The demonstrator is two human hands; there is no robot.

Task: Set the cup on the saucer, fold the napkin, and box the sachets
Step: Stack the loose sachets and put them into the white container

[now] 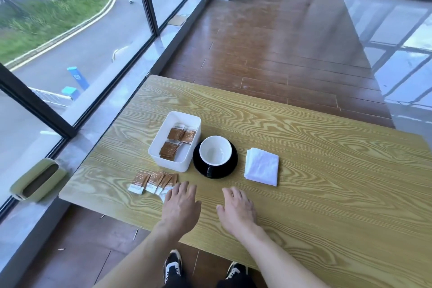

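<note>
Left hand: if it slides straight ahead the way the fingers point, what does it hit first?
Probably the loose sachets: the left hand has its fingertips at their near right edge already. Beyond them stands the white box. Whether they touch is unclear.

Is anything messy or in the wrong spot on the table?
Yes. A row of sachets lies loose on the table in front of the white box, which already holds others. The left hand touches their right end. The cup sits off-centre on its saucer.
</note>
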